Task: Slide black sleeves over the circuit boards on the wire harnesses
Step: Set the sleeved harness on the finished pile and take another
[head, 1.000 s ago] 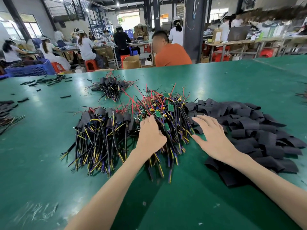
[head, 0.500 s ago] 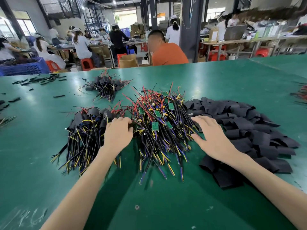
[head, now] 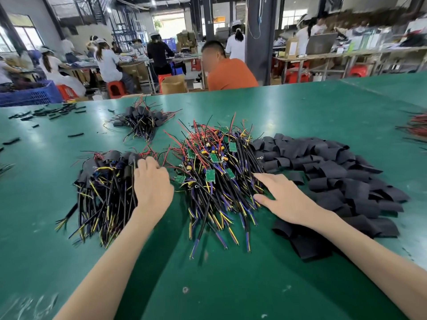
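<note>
My left hand [head: 153, 188] and right hand [head: 286, 199] both bare, fingers [head: 265, 179] slim, forearms [head: 111, 252] behind the fingers bare too, long and slender, as far back as I see

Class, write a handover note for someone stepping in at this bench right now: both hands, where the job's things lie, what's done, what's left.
Left hand: fingers bent over the near sleeved harness pile; grip unclear.
Right hand: open, flat, between the bare-board harness pile and the loose black sleeves.
Done: the near pile plus a smaller sleeved pile farther back.
Left: the whole bare-board pile, green boards uncovered.
</note>
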